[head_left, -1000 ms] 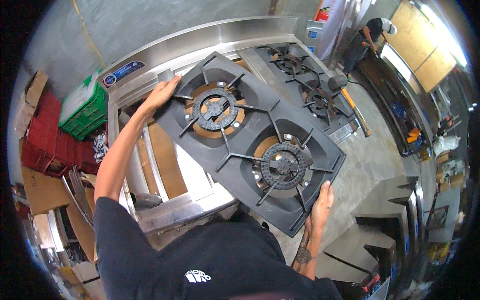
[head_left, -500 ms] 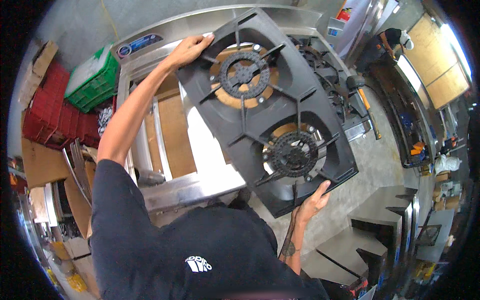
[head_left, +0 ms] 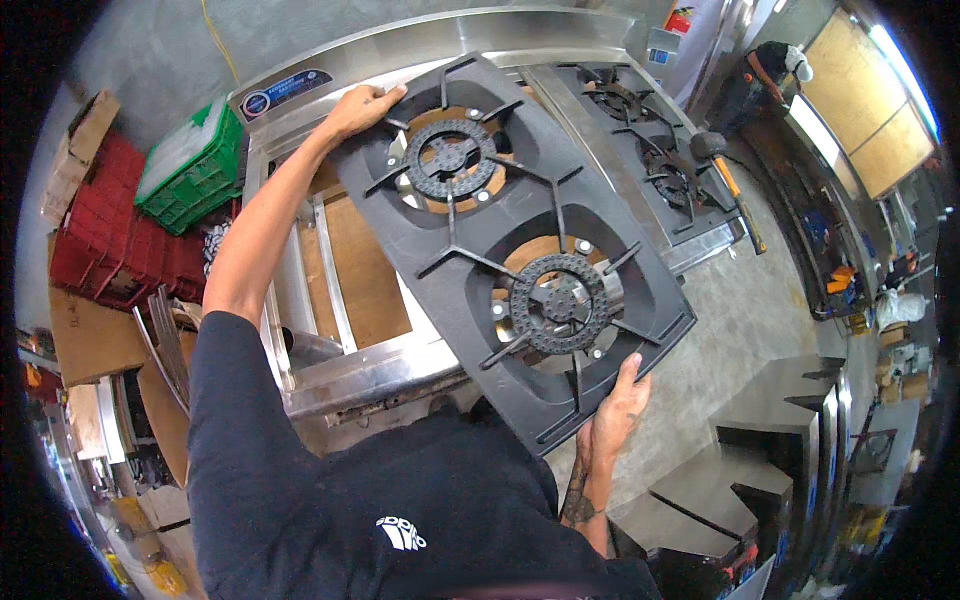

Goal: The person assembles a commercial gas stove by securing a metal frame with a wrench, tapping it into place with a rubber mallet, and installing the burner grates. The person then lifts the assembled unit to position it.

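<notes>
I hold a black two-burner cooktop panel (head_left: 470, 228) with grates and round burner rings, tilted diagonally over a stainless steel stove frame (head_left: 375, 372). My left hand (head_left: 360, 110) is closed on its far left corner. At the near right end, my right hand (head_left: 617, 405) grips the edge with the thumb on top; its fingers are partly hidden beneath. Through the panel's openings, brown board shows below. Another black two-burner section (head_left: 668, 172) sits in the frame's right side, partly covered by the held panel. A black-headed mallet (head_left: 738, 200) with an orange handle lies at its right edge.
A green crate (head_left: 188, 170) and red crates (head_left: 100, 240) stand on the left beside cardboard (head_left: 95, 335). Bent steel panels (head_left: 690, 500) stand on the floor at lower right. A person (head_left: 775, 70) bends over a long bench (head_left: 800, 190) at far right.
The cooktop panel has shifted left and nearer to me, with both hands still on it. More of the frame's right-hand burner section now shows.
</notes>
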A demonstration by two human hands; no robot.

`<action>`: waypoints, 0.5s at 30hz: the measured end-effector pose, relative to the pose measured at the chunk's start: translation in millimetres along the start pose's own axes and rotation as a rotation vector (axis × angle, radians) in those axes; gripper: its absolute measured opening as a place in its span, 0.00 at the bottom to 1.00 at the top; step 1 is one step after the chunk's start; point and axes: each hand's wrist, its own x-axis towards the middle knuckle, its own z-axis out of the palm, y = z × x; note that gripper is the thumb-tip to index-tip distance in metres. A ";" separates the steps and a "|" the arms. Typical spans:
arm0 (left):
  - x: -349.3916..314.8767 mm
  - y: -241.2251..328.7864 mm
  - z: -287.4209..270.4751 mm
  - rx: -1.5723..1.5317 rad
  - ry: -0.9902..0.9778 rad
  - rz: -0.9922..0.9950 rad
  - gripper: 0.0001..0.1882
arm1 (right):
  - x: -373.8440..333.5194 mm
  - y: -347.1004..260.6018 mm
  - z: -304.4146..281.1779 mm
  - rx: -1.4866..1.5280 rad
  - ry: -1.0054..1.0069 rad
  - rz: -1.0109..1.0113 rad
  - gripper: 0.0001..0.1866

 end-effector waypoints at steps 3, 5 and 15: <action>-4.0 -14.5 4.0 0.082 -0.031 -0.051 0.45 | -5.3 1.9 2.0 -0.041 -0.020 -0.016 0.24; -6.3 -20.4 6.5 0.034 0.006 -0.022 0.45 | -7.5 3.8 1.9 -0.017 -0.074 -0.038 0.26; 12.0 -10.7 14.7 0.054 -0.007 -0.051 0.43 | -5.3 -7.9 -8.3 0.134 -0.221 0.071 0.25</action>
